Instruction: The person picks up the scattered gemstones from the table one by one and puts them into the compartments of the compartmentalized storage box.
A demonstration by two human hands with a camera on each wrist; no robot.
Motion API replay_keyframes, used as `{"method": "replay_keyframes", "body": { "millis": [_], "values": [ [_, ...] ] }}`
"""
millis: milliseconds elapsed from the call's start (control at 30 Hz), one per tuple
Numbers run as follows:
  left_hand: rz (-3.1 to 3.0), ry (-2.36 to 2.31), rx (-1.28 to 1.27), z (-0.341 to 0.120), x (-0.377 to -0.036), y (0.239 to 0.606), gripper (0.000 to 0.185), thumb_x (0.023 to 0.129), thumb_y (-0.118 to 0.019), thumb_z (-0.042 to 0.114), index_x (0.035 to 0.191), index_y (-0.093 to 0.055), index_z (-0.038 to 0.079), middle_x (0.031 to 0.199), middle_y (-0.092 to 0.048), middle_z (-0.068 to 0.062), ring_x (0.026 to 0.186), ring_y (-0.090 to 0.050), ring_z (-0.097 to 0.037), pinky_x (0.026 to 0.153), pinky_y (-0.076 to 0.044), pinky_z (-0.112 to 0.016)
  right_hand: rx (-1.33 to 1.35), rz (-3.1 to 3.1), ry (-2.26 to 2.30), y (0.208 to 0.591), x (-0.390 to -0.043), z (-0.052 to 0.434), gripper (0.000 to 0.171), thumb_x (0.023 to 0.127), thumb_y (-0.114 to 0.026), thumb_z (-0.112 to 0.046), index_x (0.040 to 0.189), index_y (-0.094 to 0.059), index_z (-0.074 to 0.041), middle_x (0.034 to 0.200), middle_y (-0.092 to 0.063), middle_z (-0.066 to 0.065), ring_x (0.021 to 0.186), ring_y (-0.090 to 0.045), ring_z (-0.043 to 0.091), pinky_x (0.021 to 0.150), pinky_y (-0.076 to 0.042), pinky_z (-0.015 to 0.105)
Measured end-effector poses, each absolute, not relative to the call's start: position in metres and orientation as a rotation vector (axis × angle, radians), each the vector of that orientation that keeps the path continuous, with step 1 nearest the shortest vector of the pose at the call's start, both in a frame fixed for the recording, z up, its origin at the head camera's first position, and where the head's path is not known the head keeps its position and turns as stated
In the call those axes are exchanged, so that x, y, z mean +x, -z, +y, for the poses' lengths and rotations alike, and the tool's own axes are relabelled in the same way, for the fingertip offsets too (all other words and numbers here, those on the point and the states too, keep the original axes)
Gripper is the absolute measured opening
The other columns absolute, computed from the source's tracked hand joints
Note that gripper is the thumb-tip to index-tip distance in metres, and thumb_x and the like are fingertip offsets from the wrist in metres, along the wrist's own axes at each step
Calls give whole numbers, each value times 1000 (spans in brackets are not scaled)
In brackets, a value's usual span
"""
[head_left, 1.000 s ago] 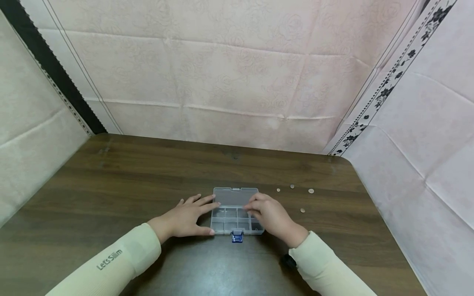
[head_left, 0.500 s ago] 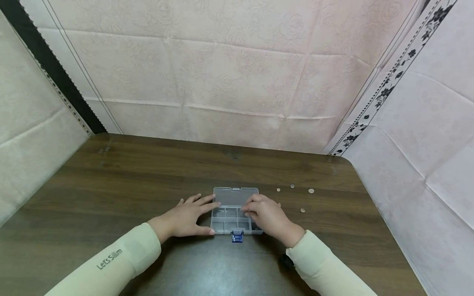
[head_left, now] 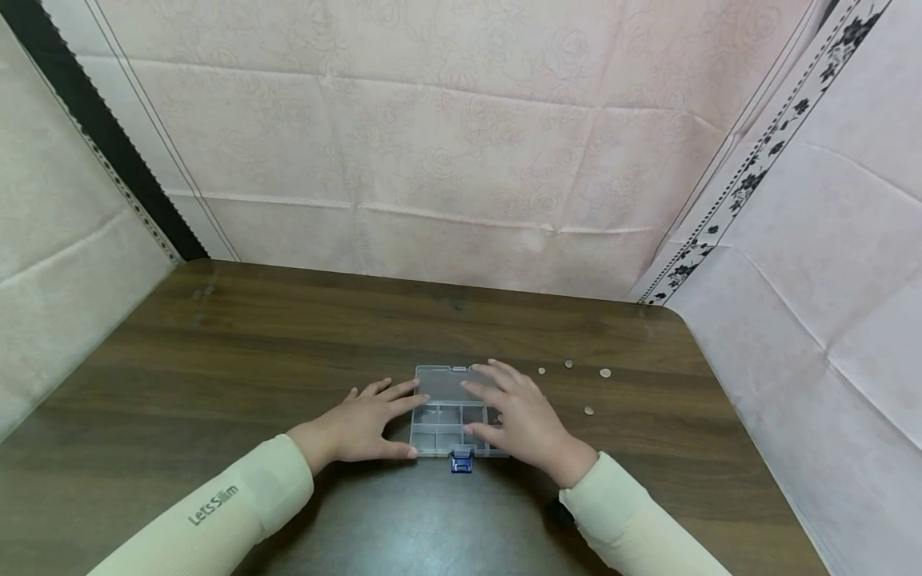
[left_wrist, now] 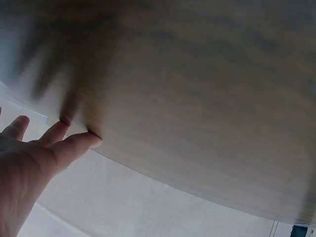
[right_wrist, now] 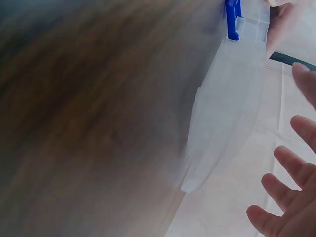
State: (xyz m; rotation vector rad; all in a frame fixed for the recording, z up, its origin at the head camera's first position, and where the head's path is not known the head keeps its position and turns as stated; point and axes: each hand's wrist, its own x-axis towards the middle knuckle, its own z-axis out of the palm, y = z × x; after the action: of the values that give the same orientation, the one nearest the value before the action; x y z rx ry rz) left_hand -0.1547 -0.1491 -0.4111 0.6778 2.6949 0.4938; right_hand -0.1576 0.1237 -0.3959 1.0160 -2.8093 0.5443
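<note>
A: Pink rose-embossed cloth hangs behind and to both sides of a dark wood-grain counter (head_left: 252, 344). Where is the box?

B: Near the front edge, centred between the two arms. It is a clear plastic compartment box (head_left: 441, 424) with a blue latch (head_left: 462, 461) on the near side; the transparent lid (head_left: 446, 382) lies folded open away from the person. The box's long axis runs left to right, across the line of the forearms.

A: State of the left hand (head_left: 360, 424)?

B: Spread flat on the counter, fingers straight; fingertips and thumb touch the box's left wall. It grips nothing. The left wrist view confirms extended fingers (left_wrist: 69, 148) but is otherwise blurred.

A: And the right hand (head_left: 515, 416)?

B: Fingers splayed and relaxed over the right half of the box, holding nothing visible. Contact with the rim cannot be told from the head view. The right wrist view shows open fingers (right_wrist: 289, 168) just beside the clear box edge and the latch.

A: Anything else on the surface?

B: Four small round pale discs (head_left: 589, 410) lie scattered to the right of the box, beyond the right hand and apart from it. The right hand is the nearer one; the left is across the box from them.

A: Contents of the compartments?

B: Too small to tell.
</note>
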Motion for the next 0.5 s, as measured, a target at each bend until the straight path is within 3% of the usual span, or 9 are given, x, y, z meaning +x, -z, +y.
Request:
{"method": "replay_keyframes", "body": {
  "millis": [200, 500],
  "values": [
    [2695, -500, 675, -150, -154, 411, 81, 81, -64, 66, 150, -35, 36, 160, -21, 7, 145, -16, -40, 104, -16, -73, 1007, -2788, -532, 395, -154, 130, 67, 81, -73, -49, 139, -55, -19, 150, -42, 5, 142, -31, 29, 107, -27, 62],
    [2702, -505, 678, -149, -154, 413, 81, 80, -64, 66, 150, -35, 36, 160, -22, 7, 145, -17, -40, 104, -16, -73, 1034, -2729, -549, 397, -148, 142, 65, 79, -77, -45, 135, -59, -17, 146, -46, 5, 138, -37, 29, 107, -30, 59]
  ]
}}
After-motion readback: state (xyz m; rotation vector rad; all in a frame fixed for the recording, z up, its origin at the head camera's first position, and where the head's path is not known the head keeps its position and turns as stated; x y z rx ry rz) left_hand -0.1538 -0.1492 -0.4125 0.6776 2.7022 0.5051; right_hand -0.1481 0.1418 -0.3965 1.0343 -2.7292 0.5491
